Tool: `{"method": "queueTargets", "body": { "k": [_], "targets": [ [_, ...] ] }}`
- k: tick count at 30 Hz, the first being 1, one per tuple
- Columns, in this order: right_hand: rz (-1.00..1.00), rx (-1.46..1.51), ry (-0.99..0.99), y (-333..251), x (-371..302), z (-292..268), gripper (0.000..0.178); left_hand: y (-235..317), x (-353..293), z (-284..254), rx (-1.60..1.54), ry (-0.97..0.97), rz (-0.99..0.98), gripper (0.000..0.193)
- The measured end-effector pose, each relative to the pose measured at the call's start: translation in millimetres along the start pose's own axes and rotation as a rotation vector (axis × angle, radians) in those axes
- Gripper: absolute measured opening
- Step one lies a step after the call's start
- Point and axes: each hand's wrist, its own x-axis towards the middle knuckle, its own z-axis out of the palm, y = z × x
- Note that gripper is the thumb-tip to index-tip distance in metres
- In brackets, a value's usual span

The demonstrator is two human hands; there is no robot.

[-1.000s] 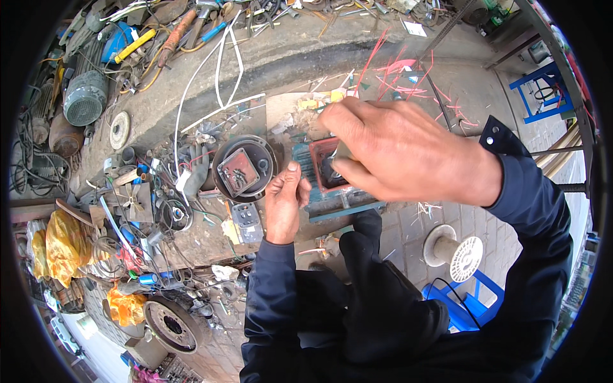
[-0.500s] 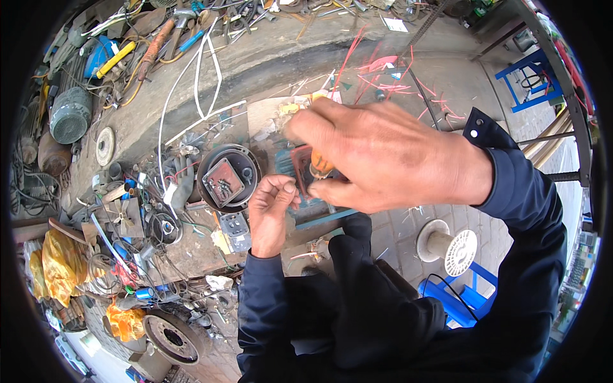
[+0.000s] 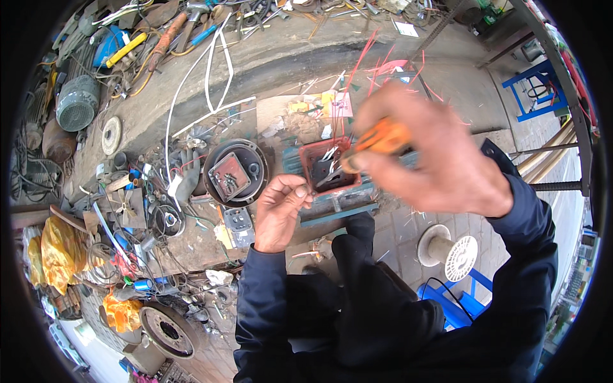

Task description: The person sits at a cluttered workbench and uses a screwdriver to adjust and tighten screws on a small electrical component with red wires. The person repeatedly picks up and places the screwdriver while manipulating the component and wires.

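Note:
A red terminal box (image 3: pixel 348 183) sits on a green finned motor (image 3: pixel 338 207) in front of me; several thin wires stand up out of it. My right hand (image 3: pixel 434 150), blurred by motion, is closed round an orange-handled screwdriver (image 3: pixel 383 138) just right of the box. The screwdriver's shaft slants down to the left, into the box; where its tip rests I cannot tell. At the box's near left corner my left hand (image 3: pixel 281 207) is closed, thumb and fingers pinched together. Whatever may be between those fingertips is too small to make out.
Left of the box, a round black housing (image 3: pixel 262 156) holds a small red box (image 3: pixel 230 175) with screws. A grey terminal cover (image 3: pixel 237 219) lies nearer me. Cardboard (image 3: pixel 268 112) is behind the motor. A white spool (image 3: pixel 461 258) stands on the paving. Tools and scrap crowd the left.
My right hand has lifted and moved right with the screwdriver, uncovering the box and its wires. The screwdriver's handle now tilts up to the right. My left hand stays pinched by the box corner.

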Motion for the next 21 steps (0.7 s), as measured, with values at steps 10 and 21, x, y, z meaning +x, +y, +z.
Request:
{"method": "queueTargets", "body": {
  "k": [10,21],
  "targets": [
    [0.243,0.386,0.245,8.2,-34.5,-28.3,0.026,-4.8,0.3,-0.9,-0.003,-0.078,-0.005,0.015],
    [0.242,0.346,0.223,6.4,-33.0,-26.4,0.025,-5.3,0.9,-0.3,-0.049,-0.112,-0.001,0.015]
  ]
}}
